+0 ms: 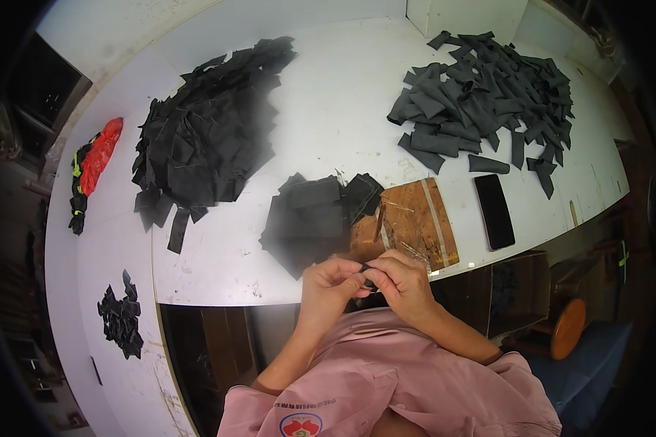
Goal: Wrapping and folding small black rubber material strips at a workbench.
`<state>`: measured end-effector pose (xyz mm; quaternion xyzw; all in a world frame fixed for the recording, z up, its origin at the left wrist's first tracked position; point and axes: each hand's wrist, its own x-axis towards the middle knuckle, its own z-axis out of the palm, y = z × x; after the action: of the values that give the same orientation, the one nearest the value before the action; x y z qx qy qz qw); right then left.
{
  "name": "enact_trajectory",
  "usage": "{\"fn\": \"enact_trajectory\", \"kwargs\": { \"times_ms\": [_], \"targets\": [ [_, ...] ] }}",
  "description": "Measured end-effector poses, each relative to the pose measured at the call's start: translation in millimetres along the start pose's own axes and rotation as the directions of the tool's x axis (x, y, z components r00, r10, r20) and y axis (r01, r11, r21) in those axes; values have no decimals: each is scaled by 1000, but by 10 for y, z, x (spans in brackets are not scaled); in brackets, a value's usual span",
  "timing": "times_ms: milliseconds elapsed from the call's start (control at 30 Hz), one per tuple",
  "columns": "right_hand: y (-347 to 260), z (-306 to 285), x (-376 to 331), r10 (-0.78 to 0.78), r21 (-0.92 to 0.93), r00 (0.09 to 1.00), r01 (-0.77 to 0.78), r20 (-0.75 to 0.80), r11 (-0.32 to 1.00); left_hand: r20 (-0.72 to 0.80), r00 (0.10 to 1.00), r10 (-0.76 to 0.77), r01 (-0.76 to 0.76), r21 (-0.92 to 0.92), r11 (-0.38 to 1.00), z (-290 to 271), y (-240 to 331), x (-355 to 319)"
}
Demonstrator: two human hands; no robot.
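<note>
At the table's front edge my left hand (329,285) and my right hand (403,282) meet, fingertips pinched together. Between them is a small piece of black fabric (369,278), mostly hidden by the fingers. Just beyond my left hand lies a short stack of flat black fabric pieces (306,218). A brown wooden board (415,218), crossed by a pale strip, rests beyond my right hand, with a narrow dark brown stick-like thing on its left part.
A large heap of flat black fabric pieces (204,138) covers the back left. Dark grey folded or tubular pieces (481,102) are heaped at the back right. A black phone (494,211) lies right of the board. Leftward are a small black pile (121,317) and a red plastic bag (100,156).
</note>
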<state>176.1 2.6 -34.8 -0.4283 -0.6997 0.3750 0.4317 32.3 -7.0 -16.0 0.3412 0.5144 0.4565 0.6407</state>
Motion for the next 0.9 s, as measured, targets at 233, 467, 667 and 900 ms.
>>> {"fn": "enact_trajectory", "kwargs": {
  "times_ms": [233, 467, 667, 900],
  "targets": [
    [-15, 109, 10, -95, -287, 992, 66, -87, 956, -178, 847, 500, -359, 503, 787, 110, -276, 48],
    [29, 44, 81, 156, -5, 971, -159, -179, 987, 46, 998, -46, 62, -447, 892, 0, -63, 145],
    [69, -112, 96, 468, 716, 833, -517, 295, 468, 158, 987, -39, 96, -371, 924, 3, 26, 104],
    [62, -21, 110, 439, 820, 759, -566, 480, 82, -272, 885, 378, -361, 111, 926, 229, -76, 108]
  ]
}}
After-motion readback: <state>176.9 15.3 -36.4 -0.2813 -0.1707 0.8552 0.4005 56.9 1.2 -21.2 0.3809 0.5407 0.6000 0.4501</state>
